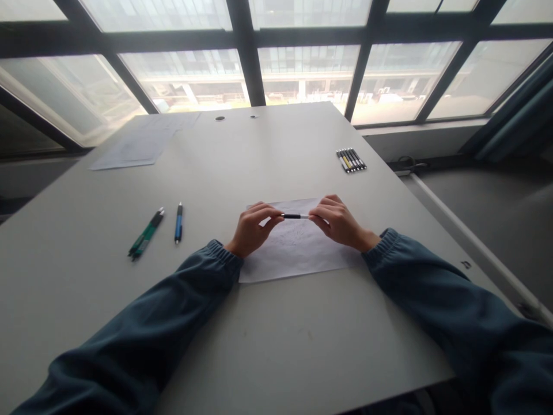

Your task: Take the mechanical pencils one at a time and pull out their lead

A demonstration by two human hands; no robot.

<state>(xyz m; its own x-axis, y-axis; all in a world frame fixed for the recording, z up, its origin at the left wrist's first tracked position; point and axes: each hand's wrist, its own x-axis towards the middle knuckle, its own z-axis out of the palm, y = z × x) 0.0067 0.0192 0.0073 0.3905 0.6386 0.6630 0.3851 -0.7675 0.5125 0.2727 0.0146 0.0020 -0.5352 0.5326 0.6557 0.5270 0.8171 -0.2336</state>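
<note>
A black and white pen (292,217) is held level between my two hands. The fingertips of my left hand (254,226) pinch its black end, and my right hand (339,222) pinches the white end. Both ends are partly hidden by the fingers. Beneath the hands lies a white sheet of paper (298,259) with faint marks on it. To the left of my left hand a blue pen (178,223) lies on the table, with green pens (147,233) side by side further left.
Several black, white and yellow pens (351,160) lie in a row toward the table's right edge. More paper sheets (133,147) rest at the far left of the white table (276,351). Windows (309,75) stand behind the table, and a pale rail (470,242) runs along its right side.
</note>
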